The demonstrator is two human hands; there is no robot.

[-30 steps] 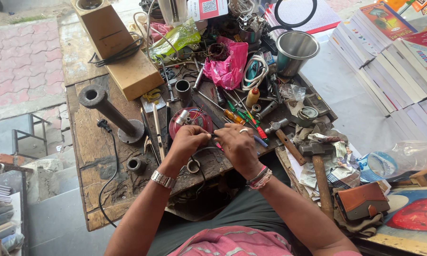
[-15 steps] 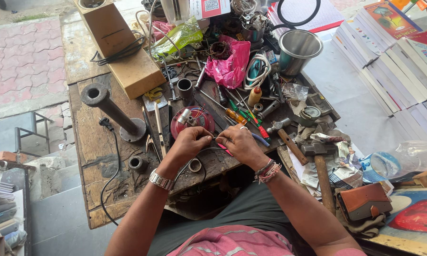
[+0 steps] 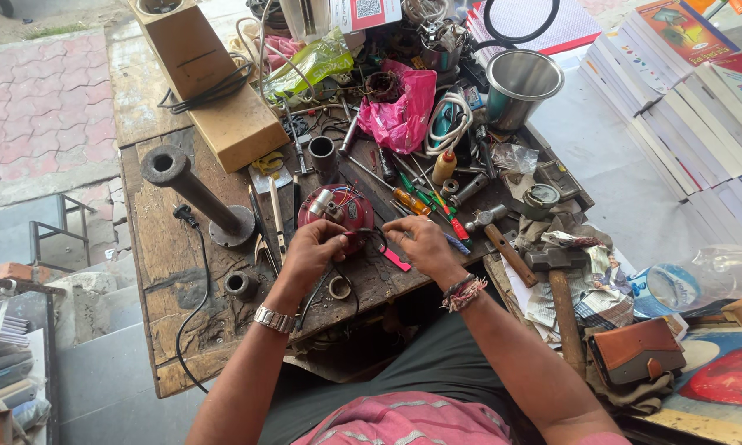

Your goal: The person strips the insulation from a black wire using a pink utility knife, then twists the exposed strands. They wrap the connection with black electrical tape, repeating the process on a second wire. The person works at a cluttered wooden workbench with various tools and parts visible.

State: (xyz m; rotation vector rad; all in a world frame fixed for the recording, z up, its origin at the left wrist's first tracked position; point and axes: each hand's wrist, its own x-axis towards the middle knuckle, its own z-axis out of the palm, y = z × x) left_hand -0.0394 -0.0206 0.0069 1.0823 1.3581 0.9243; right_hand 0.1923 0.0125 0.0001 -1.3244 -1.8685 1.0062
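Observation:
A round red motor part [image 3: 339,208] with coloured wires lies on the worn wooden workbench [image 3: 166,272]. My left hand [image 3: 312,252], with a metal watch on the wrist, pinches the thin wires at the part's near edge. My right hand [image 3: 419,245], wearing thread bracelets, holds the other end of the same wires just to the right. Both hands meet over the bench's front middle. A small ring [image 3: 339,287] lies below them.
A metal pipe on a flange [image 3: 191,193] stands at the left, a wooden box [image 3: 214,85] behind it. Screwdrivers [image 3: 420,202], a pink bag [image 3: 404,111], a steel pot [image 3: 520,84] and hammers [image 3: 555,284] crowd the right. Stacked books [image 3: 692,91] lie far right.
Both hands have stayed at the red part's near edge, working the wires; the right hand has shifted slightly right. The camera view has shifted a little.

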